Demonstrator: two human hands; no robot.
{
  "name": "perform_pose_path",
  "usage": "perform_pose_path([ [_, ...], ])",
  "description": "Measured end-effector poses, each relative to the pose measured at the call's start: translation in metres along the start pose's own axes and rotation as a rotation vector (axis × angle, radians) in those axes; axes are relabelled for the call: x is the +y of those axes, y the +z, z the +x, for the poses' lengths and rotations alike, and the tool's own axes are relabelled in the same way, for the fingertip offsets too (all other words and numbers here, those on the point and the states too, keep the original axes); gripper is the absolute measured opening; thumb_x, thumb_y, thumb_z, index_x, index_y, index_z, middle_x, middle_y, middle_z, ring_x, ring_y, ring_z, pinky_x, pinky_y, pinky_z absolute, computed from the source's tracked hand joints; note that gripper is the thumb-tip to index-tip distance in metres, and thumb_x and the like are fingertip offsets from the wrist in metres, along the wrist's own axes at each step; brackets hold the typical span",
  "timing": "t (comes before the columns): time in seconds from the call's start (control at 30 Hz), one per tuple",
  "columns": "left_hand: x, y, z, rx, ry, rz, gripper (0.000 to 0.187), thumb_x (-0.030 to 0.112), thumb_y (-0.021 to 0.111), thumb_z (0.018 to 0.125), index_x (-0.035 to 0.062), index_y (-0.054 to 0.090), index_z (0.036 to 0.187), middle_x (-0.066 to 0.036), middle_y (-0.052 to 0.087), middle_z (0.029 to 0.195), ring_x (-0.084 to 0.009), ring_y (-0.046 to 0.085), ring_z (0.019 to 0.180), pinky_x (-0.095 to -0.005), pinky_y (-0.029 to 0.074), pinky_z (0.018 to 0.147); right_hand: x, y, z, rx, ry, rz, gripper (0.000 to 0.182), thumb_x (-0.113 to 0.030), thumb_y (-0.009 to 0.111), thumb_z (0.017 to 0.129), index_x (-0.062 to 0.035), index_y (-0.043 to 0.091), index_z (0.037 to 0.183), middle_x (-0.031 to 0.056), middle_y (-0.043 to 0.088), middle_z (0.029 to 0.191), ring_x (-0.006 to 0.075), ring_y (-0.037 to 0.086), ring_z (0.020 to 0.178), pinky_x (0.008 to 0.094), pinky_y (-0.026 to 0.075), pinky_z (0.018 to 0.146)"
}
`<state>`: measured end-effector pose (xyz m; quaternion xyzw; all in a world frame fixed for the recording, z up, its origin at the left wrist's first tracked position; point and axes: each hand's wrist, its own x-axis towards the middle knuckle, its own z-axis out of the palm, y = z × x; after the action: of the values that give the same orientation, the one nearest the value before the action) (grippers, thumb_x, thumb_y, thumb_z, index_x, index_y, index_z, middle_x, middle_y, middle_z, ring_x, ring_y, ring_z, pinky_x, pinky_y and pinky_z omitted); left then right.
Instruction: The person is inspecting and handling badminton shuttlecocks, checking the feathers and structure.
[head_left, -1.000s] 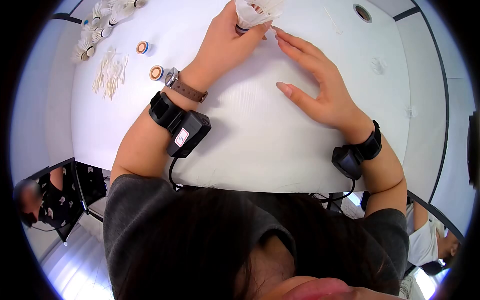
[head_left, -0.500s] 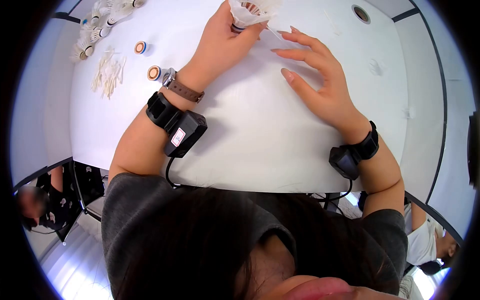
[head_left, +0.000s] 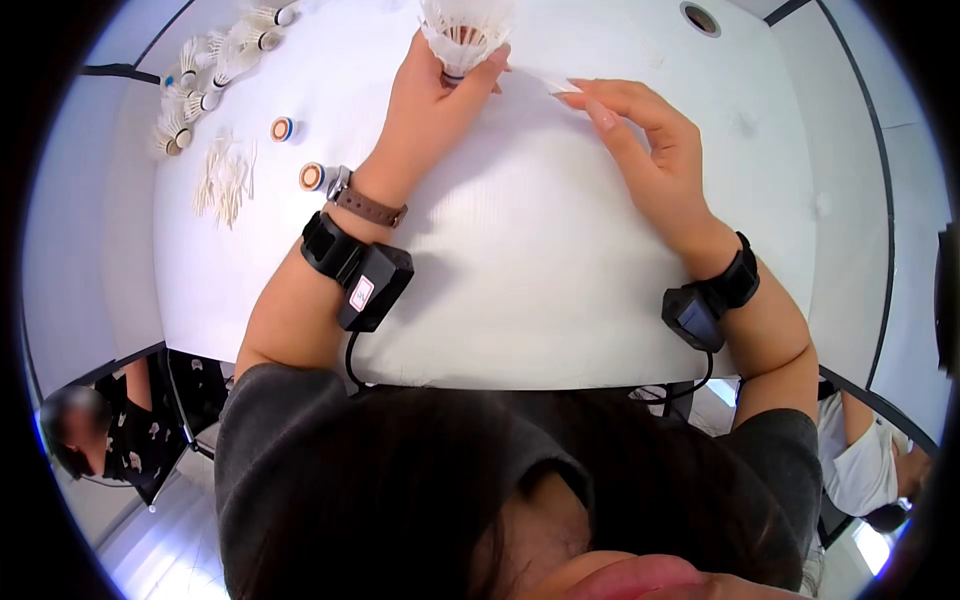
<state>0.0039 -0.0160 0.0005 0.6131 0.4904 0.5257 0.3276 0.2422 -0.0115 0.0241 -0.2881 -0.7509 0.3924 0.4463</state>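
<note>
A white feather shuttlecock (head_left: 466, 38) is upright at the top centre, feathers up and cork base down. My left hand (head_left: 440, 100) is closed round its lower part, thumb on the right side. To the right, my right hand (head_left: 640, 135) pinches a thin white piece (head_left: 562, 86) between thumb and fingers, its tip pointing left toward the shuttlecock. The two hands are apart. What exactly the thin piece is, I cannot make out.
Several shuttlecocks (head_left: 215, 65) lie at the back left, with a pile of white sticks (head_left: 227, 180) nearer. Two cork bases (head_left: 282, 129) stand beside them. A round hole (head_left: 700, 18) is at the back right. People sit beyond both sides.
My right hand's fingers have closed from spread to a pinch on the thin white piece. My left hand and the shuttlecock have shifted slightly left in view.
</note>
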Motion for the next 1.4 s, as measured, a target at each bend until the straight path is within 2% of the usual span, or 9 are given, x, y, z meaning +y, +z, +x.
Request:
perform_pose_path([
  [0.17,0.007,0.001,-0.001,-0.068,0.0,-0.078,0.024,0.023,0.065,0.099,0.0031,0.064,0.113,-0.003,0.069,0.1,-0.0091,0.063,0.087,-0.0252,0.05,0.076,0.001,-0.005,-0.001,-0.008,0.167,0.146,0.023,-0.015,0.058,0.101,-0.0003,0.074,0.105,0.0074,0.074,0.104,0.0143,0.064,0.098,0.0293,0.048,0.09],
  [0.2,0.004,0.001,-0.003,-0.052,-0.069,-0.13,0.026,0.02,0.066,0.098,0.0029,0.064,0.118,-0.002,0.069,0.103,-0.0092,0.064,0.092,-0.0261,0.05,0.081,0.001,-0.004,-0.002,-0.008,0.213,0.188,0.024,-0.016,0.057,0.102,0.0002,0.074,0.106,0.0068,0.074,0.105,0.0132,0.064,0.098,0.0288,0.048,0.09],
  [0.3,0.007,0.004,-0.007,-0.101,0.092,0.026,0.029,0.015,0.067,0.096,0.0024,0.063,0.122,-0.002,0.069,0.105,-0.0094,0.063,0.097,-0.0269,0.05,0.086,0.001,-0.003,0.0,-0.009,0.28,0.249,0.027,-0.017,0.053,0.104,0.0013,0.073,0.106,0.0054,0.074,0.105,0.0106,0.063,0.098,0.0273,0.047,0.09],
  [0.33,0.011,0.007,-0.009,-0.069,0.073,-0.047,0.028,0.013,0.07,0.094,0.0017,0.064,0.118,-0.002,0.07,0.104,-0.01,0.063,0.099,-0.0268,0.051,0.088,0.001,-0.002,0.001,-0.01,0.288,0.243,0.028,-0.017,0.053,0.104,0.0015,0.073,0.106,0.0054,0.074,0.105,0.0105,0.063,0.097,0.0271,0.047,0.089],
  [0.43,0.02,0.005,-0.009,-0.124,-0.008,-0.013,0.03,0.016,0.076,0.09,0.0014,0.065,0.114,-0.002,0.072,0.103,-0.0106,0.065,0.094,-0.0263,0.052,0.084,0.001,-0.002,0.003,-0.01,0.304,0.232,0.028,-0.018,0.052,0.105,0.0017,0.072,0.106,0.0052,0.074,0.105,0.01,0.062,0.096,0.0261,0.047,0.089],
  [0.53,0.024,0.008,-0.008,-0.08,0.09,0.192,0.035,0.017,0.08,0.084,0.004,0.066,0.114,-0.004,0.073,0.099,-0.0127,0.067,0.086,-0.0297,0.055,0.077,0.001,-0.005,0.0,-0.002,0.286,0.235,0.028,-0.018,0.052,0.105,0.0016,0.072,0.107,0.005,0.074,0.104,0.0092,0.062,0.095,0.0247,0.047,0.087],
  [0.73,0.02,0.006,-0.008,-0.18,0.137,0.152,0.032,0.019,0.082,0.079,0.0025,0.07,0.104,-0.008,0.073,0.092,-0.019,0.069,0.08,-0.0301,0.055,0.076,-0.004,-0.003,0.001,0.035,0.303,0.267,0.028,-0.019,0.051,0.106,0.0013,0.071,0.105,0.0043,0.073,0.102,0.0074,0.061,0.091,0.0225,0.048,0.083],
  [1.07,0.016,0.006,-0.009,-0.205,0.212,0.2,0.022,0.02,0.077,0.08,0.0042,0.068,0.093,-0.012,0.069,0.082,-0.0301,0.064,0.072,-0.034,0.052,0.068,-0.005,-0.002,0.002,0.052,0.224,0.145,0.024,-0.016,0.054,0.104,0.0004,0.072,0.103,0.0034,0.073,0.1,0.0091,0.062,0.093,0.0253,0.048,0.088],
  [1.4,0.019,0.007,-0.008,-0.168,0.241,0.239,0.021,0.016,0.076,0.08,0.0037,0.068,0.097,-0.013,0.069,0.084,-0.0319,0.063,0.072,-0.0341,0.053,0.068,0.006,0.008,0.002,0.117,0.188,0.159,0.021,-0.019,0.065,0.098,-0.0031,0.063,0.112,0.003,0.063,0.102,0.0116,0.056,0.103,0.0291,0.043,0.097],
])
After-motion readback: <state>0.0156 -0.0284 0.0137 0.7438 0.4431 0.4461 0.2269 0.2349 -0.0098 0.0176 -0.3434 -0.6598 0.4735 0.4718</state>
